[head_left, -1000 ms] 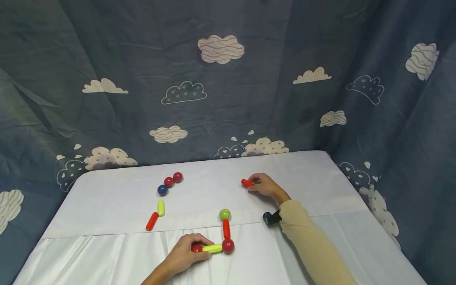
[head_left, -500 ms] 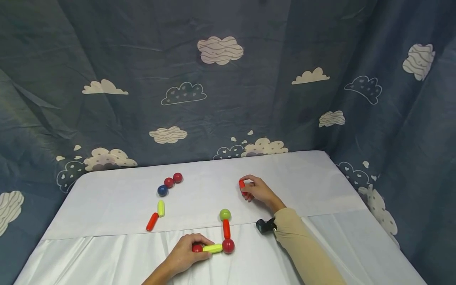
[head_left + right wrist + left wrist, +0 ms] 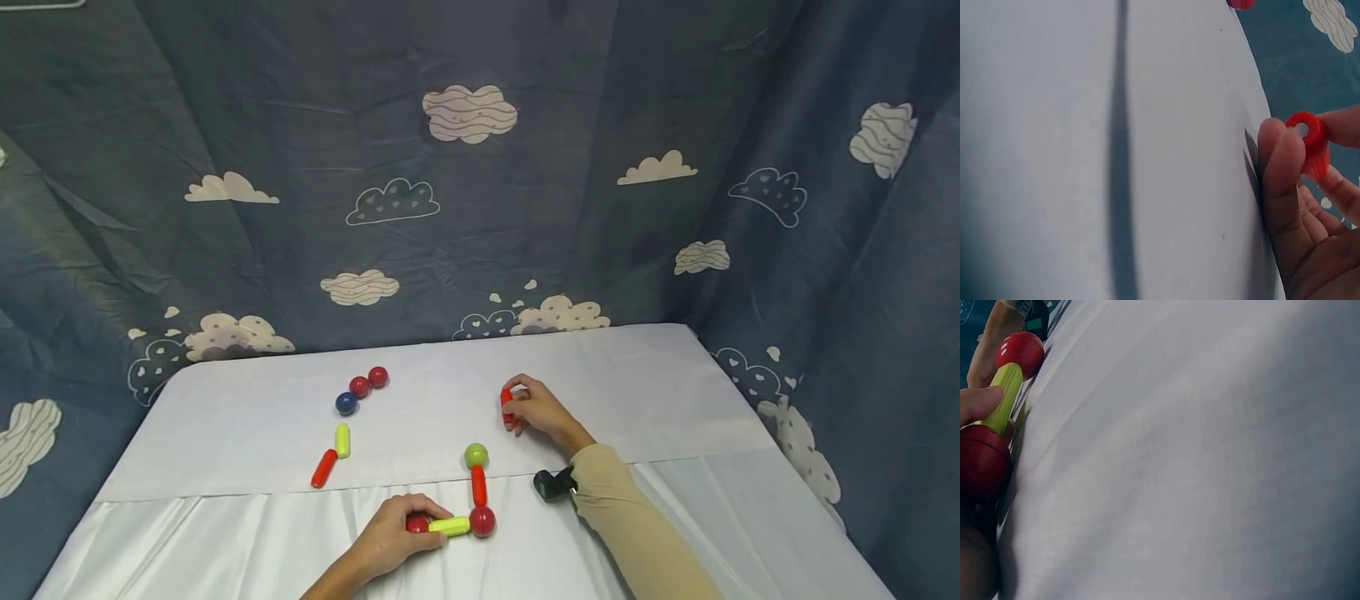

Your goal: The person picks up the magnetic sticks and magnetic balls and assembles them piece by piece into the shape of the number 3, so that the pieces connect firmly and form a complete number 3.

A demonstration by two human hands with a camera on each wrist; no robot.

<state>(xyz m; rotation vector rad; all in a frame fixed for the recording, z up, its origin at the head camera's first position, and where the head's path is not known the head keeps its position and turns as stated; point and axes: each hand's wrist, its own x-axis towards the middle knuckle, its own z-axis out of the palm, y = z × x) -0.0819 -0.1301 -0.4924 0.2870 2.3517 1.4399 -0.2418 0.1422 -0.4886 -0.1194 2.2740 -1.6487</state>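
Observation:
In the head view, my left hand (image 3: 393, 535) grips a yellow-green rod (image 3: 450, 526) at the end where it meets a red ball (image 3: 417, 524). The rod's other end joins a second red ball (image 3: 482, 522). From that ball a red rod (image 3: 478, 486) runs away from me to a green ball (image 3: 476, 455). Farther back on the right, my right hand (image 3: 538, 410) pinches a separate short red rod (image 3: 506, 406) between thumb and fingers. The right wrist view shows this rod's round end (image 3: 1302, 129), with a pale disc in its middle.
On the white cloth (image 3: 240, 433) at left lie two red balls (image 3: 368, 382), a blue ball (image 3: 346, 404), a yellow-green rod (image 3: 342, 441) and a red rod (image 3: 324, 468). A dark cloud-print curtain (image 3: 525, 208) hangs behind. A black camera (image 3: 551, 484) sits on my right wrist.
My right hand has moved slightly left and nearer to me, turning the red rod from lying sideways to pointing lengthwise. The left hand keeps its hold in place.

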